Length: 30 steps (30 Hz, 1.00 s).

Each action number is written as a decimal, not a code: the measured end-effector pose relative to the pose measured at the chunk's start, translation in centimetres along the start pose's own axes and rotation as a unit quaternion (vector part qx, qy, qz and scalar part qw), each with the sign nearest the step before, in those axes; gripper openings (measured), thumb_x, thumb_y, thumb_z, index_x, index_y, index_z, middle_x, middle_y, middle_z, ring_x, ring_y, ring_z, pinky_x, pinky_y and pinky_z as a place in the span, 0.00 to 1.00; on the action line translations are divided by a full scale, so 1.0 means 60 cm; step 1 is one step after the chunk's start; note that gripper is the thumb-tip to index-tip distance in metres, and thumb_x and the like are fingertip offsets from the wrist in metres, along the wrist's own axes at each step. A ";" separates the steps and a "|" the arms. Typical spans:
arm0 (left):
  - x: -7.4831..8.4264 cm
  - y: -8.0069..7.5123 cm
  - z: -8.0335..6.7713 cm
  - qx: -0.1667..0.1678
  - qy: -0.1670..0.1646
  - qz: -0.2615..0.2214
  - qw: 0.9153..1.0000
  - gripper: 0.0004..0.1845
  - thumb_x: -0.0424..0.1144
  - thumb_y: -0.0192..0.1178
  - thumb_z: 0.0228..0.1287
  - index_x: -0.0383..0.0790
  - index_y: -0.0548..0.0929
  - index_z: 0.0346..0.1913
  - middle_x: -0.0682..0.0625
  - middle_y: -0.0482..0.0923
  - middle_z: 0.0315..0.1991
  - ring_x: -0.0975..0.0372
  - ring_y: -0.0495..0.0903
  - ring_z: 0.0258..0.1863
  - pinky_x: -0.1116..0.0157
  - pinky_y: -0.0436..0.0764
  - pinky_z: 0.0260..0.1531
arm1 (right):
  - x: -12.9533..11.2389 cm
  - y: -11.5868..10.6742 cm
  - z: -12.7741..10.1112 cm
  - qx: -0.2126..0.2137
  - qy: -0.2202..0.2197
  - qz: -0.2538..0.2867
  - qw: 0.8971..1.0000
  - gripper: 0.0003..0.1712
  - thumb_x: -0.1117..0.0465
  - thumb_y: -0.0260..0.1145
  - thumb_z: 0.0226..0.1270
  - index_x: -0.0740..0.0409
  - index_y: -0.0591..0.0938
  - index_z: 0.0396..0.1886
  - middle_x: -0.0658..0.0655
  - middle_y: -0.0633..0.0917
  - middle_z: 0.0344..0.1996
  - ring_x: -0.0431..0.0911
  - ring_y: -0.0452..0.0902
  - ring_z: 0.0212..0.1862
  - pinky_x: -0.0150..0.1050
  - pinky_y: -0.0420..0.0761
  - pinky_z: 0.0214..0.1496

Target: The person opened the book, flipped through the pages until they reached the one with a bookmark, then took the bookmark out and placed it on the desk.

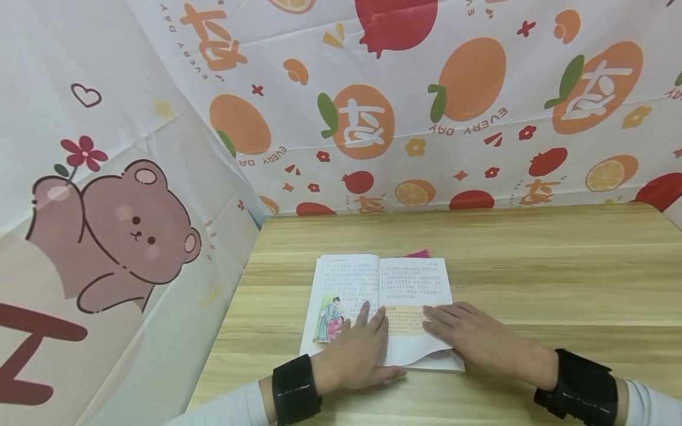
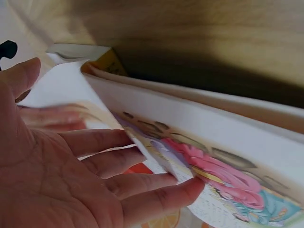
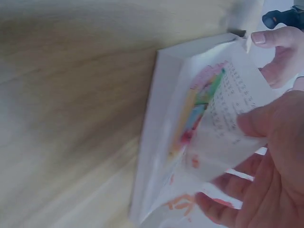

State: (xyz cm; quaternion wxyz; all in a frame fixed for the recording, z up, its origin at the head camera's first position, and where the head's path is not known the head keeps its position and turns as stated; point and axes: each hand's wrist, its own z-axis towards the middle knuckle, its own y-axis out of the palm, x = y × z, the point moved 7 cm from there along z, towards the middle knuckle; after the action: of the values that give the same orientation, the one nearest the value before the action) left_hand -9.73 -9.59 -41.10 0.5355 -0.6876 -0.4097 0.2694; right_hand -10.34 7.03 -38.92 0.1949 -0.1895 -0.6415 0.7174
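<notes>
An open book (image 1: 346, 272) lies on the table, with printed text on both pages and a coloured picture (image 1: 329, 319) of figures on the left page. My left hand (image 1: 358, 349) rests across its centre fold, fingers spread and fairly straight. At the right edge, my right hand (image 1: 479, 337) holds the right page (image 3: 223, 137), fingers on top and thumb beneath it. That page's lower corner curves up from the sheets below, and part of another coloured picture shows underneath in the right wrist view. In the head view the right thumb is hidden.
The wooden table (image 1: 559, 278) extends around the book. Something pink and fringed (image 1: 418, 254) pokes out past the book's top edge. Behind the table hangs a fruit-print cloth (image 1: 298, 53); a bear-print cloth (image 1: 133, 236) hangs at the left. Both wrists wear black bands (image 1: 295, 387).
</notes>
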 end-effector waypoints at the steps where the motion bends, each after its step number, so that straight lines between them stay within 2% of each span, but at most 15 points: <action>1: 0.001 -0.001 0.001 0.002 0.000 -0.001 1.000 0.51 0.74 0.50 0.63 0.34 0.67 0.73 0.41 0.60 0.76 0.41 0.57 0.76 0.40 0.74 0.60 | -0.003 -0.005 0.001 0.016 -0.009 -0.017 1.000 0.32 0.67 0.71 0.60 0.56 0.78 0.66 0.59 0.76 0.68 0.53 0.74 0.66 0.54 0.75 0.65; 4: 0.007 -0.006 0.003 0.027 0.004 0.019 0.999 0.46 0.68 0.54 0.66 0.32 0.68 0.72 0.40 0.66 0.73 0.40 0.63 0.73 0.42 0.76 0.60 | -0.013 -0.023 0.006 0.075 -0.033 -0.050 0.995 0.36 0.63 0.71 0.58 0.55 0.75 0.69 0.58 0.73 0.70 0.53 0.71 0.69 0.52 0.69 0.68; 5: 0.009 -0.009 0.003 0.041 0.005 0.031 0.999 0.45 0.64 0.56 0.66 0.32 0.67 0.73 0.39 0.67 0.73 0.41 0.65 0.72 0.43 0.76 0.59 | -0.016 -0.029 0.007 0.096 -0.040 -0.059 0.993 0.33 0.62 0.67 0.64 0.55 0.74 0.70 0.58 0.72 0.71 0.52 0.69 0.70 0.51 0.66 0.70; 8: 0.013 -0.021 0.000 0.096 0.001 0.074 0.993 0.45 0.53 0.62 0.63 0.33 0.58 0.77 0.40 0.64 0.74 0.44 0.68 0.71 0.44 0.75 0.61 | -0.023 -0.047 0.011 0.153 -0.051 -0.062 0.985 0.27 0.53 0.51 0.79 0.55 0.70 0.73 0.59 0.70 0.73 0.53 0.67 0.71 0.46 0.55 0.77; 11: 0.015 -0.040 -0.010 0.161 -0.003 0.131 0.978 0.54 0.46 0.69 0.57 0.40 0.48 0.81 0.39 0.54 0.79 0.45 0.64 0.73 0.43 0.73 0.63 | -0.022 -0.054 0.011 0.177 -0.041 -0.060 0.982 0.34 0.45 0.31 0.83 0.55 0.66 0.75 0.60 0.69 0.73 0.55 0.65 0.72 0.41 0.41 0.81; 13: 0.015 -0.053 -0.019 0.194 -0.003 0.170 0.966 0.57 0.43 0.72 0.54 0.46 0.46 0.81 0.39 0.48 0.80 0.44 0.58 0.76 0.42 0.71 0.64 | -0.018 -0.051 0.009 0.170 -0.027 -0.055 0.984 0.33 0.43 0.40 0.82 0.55 0.65 0.76 0.61 0.68 0.74 0.55 0.65 0.73 0.39 0.34 0.81; 14: 0.014 -0.058 -0.024 0.206 -0.003 0.194 0.959 0.57 0.42 0.73 0.54 0.49 0.47 0.81 0.39 0.47 0.80 0.44 0.57 0.76 0.41 0.70 0.65 | -0.016 -0.047 0.007 0.162 -0.021 -0.053 0.985 0.33 0.43 0.47 0.81 0.55 0.65 0.76 0.60 0.68 0.74 0.55 0.65 0.73 0.41 0.38 0.81; 16: 0.010 -0.063 -0.030 0.217 -0.003 0.243 0.946 0.50 0.41 0.72 0.56 0.53 0.56 0.80 0.41 0.48 0.81 0.45 0.55 0.77 0.42 0.70 0.65 | -0.011 -0.036 0.003 0.133 -0.010 -0.046 0.990 0.36 0.44 0.58 0.75 0.55 0.65 0.76 0.60 0.67 0.74 0.55 0.66 0.73 0.47 0.50 0.80; 18: 0.005 -0.062 -0.032 0.212 0.003 0.275 0.938 0.40 0.40 0.69 0.61 0.54 0.66 0.75 0.43 0.52 0.80 0.47 0.55 0.77 0.43 0.69 0.66 | -0.009 -0.023 -0.002 0.100 -0.002 -0.034 0.994 0.41 0.46 0.67 0.68 0.55 0.66 0.76 0.60 0.68 0.74 0.54 0.66 0.72 0.52 0.62 0.75; 20: 0.001 -0.055 -0.032 0.204 0.011 0.297 0.933 0.28 0.41 0.65 0.65 0.54 0.76 0.68 0.47 0.59 0.77 0.51 0.59 0.76 0.45 0.69 0.66 | -0.008 -0.009 -0.006 0.061 0.005 -0.017 0.998 0.40 0.47 0.66 0.68 0.54 0.67 0.76 0.58 0.68 0.74 0.54 0.67 0.72 0.56 0.72 0.66; 22: -0.002 -0.043 -0.029 0.189 0.026 0.309 0.932 0.22 0.42 0.62 0.66 0.54 0.81 0.63 0.50 0.67 0.74 0.53 0.64 0.74 0.46 0.68 0.66 | -0.007 0.003 -0.012 0.022 0.012 -0.001 1.000 0.36 0.47 0.64 0.71 0.54 0.69 0.75 0.57 0.69 0.74 0.53 0.68 0.72 0.56 0.74 0.66; 26: -0.005 -0.017 -0.026 0.134 0.064 0.301 0.942 0.22 0.43 0.61 0.68 0.56 0.80 0.64 0.53 0.73 0.70 0.56 0.70 0.70 0.49 0.71 0.65 | -0.006 0.023 -0.022 -0.032 0.017 0.016 0.999 0.32 0.45 0.64 0.70 0.54 0.75 0.69 0.58 0.74 0.70 0.53 0.73 0.67 0.55 0.75 0.64; 30: -0.014 -0.005 -0.022 0.071 0.070 0.248 0.964 0.25 0.43 0.61 0.69 0.56 0.77 0.68 0.53 0.71 0.71 0.54 0.71 0.69 0.51 0.75 0.62 | -0.005 0.034 -0.026 -0.043 0.016 0.025 0.999 0.35 0.42 0.68 0.65 0.55 0.78 0.66 0.60 0.76 0.67 0.56 0.76 0.64 0.55 0.76 0.63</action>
State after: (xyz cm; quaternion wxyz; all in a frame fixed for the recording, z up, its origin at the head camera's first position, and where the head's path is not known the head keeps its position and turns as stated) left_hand -9.17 -10.95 -40.47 0.5266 -0.7450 -0.1675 0.3736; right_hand -9.36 8.00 -41.09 0.1789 -0.2252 -0.6633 0.6908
